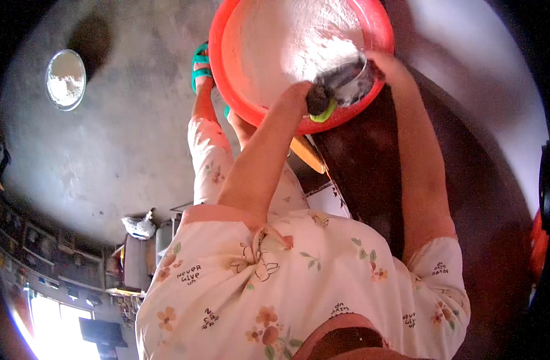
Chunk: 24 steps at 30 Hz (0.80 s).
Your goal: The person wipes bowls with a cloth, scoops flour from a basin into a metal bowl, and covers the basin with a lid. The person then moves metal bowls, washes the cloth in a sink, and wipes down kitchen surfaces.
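Observation:
A large red basin point(220, 54) sits at the top, its inside covered with a pale, white, powdery-looking material point(275, 48). Over its near right side is a clear-rimmed container point(356, 90) with dark, blurred patches; I cannot tell its exact kind. My right hand point(380, 65) is closed at the container's right edge. On the other side, my left hand point(300, 95) is closed by a dark lump point(318, 99) with a lime-green piece point(324, 113) under it. Motion blur and shadow hide most fingers.
A clear bowl point(65, 81) of white powder stands on the grey floor point(131, 132) at left. My legs and teal sandals point(200, 66) are beside the basin. A dark brown surface point(371, 162) lies between my arms. Shelves point(77, 264) line the lower left.

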Available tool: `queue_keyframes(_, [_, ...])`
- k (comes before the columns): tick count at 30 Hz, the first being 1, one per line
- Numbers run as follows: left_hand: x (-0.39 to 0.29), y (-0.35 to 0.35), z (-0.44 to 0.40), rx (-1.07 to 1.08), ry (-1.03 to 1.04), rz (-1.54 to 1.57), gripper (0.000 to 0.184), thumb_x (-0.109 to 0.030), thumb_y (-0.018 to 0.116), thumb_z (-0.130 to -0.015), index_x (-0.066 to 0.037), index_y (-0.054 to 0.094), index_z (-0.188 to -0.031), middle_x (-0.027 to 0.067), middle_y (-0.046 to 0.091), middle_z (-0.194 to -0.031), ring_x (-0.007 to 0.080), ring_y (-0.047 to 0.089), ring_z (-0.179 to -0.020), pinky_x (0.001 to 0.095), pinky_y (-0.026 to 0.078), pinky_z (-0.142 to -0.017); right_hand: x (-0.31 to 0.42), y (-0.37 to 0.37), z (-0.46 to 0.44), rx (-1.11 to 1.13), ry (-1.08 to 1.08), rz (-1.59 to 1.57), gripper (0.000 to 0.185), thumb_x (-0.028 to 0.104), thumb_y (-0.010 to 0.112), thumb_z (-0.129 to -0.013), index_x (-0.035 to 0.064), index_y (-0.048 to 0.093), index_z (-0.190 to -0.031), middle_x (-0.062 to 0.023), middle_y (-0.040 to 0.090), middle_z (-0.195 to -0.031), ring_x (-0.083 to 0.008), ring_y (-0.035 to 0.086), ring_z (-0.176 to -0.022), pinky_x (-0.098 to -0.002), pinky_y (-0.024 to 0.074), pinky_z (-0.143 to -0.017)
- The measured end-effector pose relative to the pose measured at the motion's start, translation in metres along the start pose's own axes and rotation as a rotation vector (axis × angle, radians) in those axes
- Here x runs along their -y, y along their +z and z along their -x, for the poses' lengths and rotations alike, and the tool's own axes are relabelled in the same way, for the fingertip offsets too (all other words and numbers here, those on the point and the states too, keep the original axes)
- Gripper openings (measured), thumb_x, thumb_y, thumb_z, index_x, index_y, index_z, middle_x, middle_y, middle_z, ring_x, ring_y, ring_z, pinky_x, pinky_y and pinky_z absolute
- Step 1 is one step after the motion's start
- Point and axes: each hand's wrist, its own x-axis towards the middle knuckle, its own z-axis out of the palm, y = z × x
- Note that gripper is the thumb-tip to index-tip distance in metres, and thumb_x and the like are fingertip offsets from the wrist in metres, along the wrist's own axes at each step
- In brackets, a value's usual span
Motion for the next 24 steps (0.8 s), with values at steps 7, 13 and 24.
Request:
queue_keyframes(7, [-0.031, 0.006, 0.034, 0.022, 0.166, -0.606, 0.016, -0.016, 0.061, -0.077, -0.006, 0.065, -0.088, 0.0113, 0.065, -0.077, 0.0209, 0.062, -0.072, 0.0364, 0.049, -0.069, -0.022, 0.003, 0.032, -0.101, 0.076, -0.029, 0.026, 0.036, 0.064, -0.076, 0.0129, 0.065, -0.088, 0.001, 0.06, -0.072, -0.0139, 0.052, -0.06, -0.0267, 0.0406, -0.057])
queue_keyframes(13, [-0.001, -0.002, 0.009, 0.0, 0.272, -0.975, 0.016, -0.016, 0.061, -0.078, -0.004, 0.065, -0.088, 0.0067, 0.063, -0.075, 0.0156, 0.058, -0.073, 0.0369, 0.047, -0.071, -0.007, 0.004, 0.061, -0.023, 0.048, 0.026, 0.022, 0.039, 0.065, -0.076, 0.0177, 0.06, -0.075, 0.0053, 0.052, -0.065, -0.0108, 0.048, -0.061, -0.0274, 0.0386, -0.061])
queue_keyframes(24, [-0.016, -0.005, 0.002, -0.185, 0.141, -0.488, 0.018, -0.016, 0.059, -0.076, -0.004, 0.064, -0.088, 0.0138, 0.064, -0.083, 0.0259, 0.062, -0.079, 0.0368, 0.049, -0.071, -0.046, -0.01, 0.016, 0.02, -0.012, -0.164, 0.021, 0.028, 0.06, -0.081, 0.011, 0.057, -0.068, 0.0017, 0.051, -0.06, -0.0095, 0.046, -0.052, -0.0256, 0.0375, -0.049])
